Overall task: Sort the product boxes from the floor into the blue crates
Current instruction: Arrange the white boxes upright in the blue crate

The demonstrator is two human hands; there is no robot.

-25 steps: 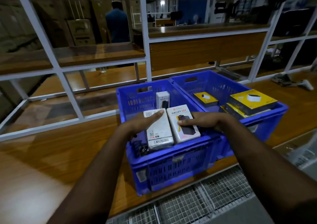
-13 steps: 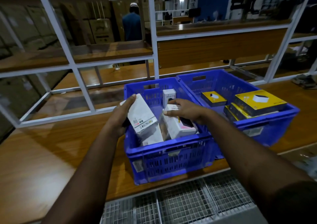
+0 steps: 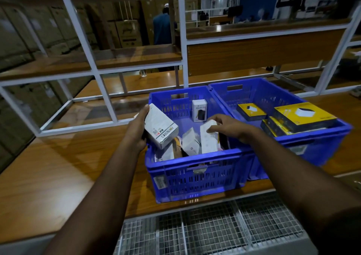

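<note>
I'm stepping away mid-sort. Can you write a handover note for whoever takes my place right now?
Left hand: grips a white box, tilted over the left crate.
Right hand: fingers on another white box standing on end in that crate.
Done: small white box upright at the back; yellow boxes in the right crate.
Left: set both white boxes down. The floor is out of view.

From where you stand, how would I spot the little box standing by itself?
Find the left blue crate on the wooden bench. At its far wall a small white box stands upright, alone, untouched, with a dark device pictured on its front.
</note>
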